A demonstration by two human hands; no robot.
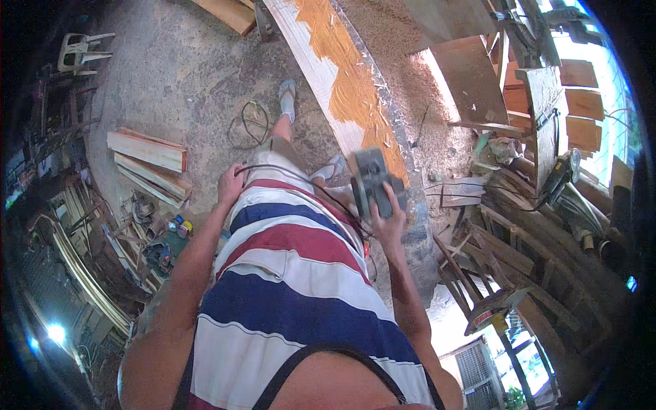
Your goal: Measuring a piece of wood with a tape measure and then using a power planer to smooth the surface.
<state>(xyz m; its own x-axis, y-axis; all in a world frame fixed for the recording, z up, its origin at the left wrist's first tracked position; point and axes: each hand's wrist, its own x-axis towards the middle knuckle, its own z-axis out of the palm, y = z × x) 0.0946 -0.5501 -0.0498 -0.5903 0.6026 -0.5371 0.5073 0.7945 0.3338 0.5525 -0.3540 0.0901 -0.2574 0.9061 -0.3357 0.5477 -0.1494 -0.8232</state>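
Observation:
My right hand (386, 213) grips a dark grey electric planer (371, 171) by its handle. The tool is over the near end of a long wooden board (352, 89), slightly blurred; I cannot tell if it touches the wood. Part of the board's top is orange and rough-edged, the rest pale and bare, with curled shavings scattered on it. From the planer a black power cord (287, 169) arches across my body to the left. My left hand (232, 183) is closed around that cord at my left hip.
Sawn planks (147, 152) lie on the concrete floor at left, and a loop of cord (250, 123) lies near my foot. Wood shavings (400, 55) cover the ground beyond the board. Timber and wooden frames (519, 239) crowd the right. A plastic chair (82, 53) stands far left.

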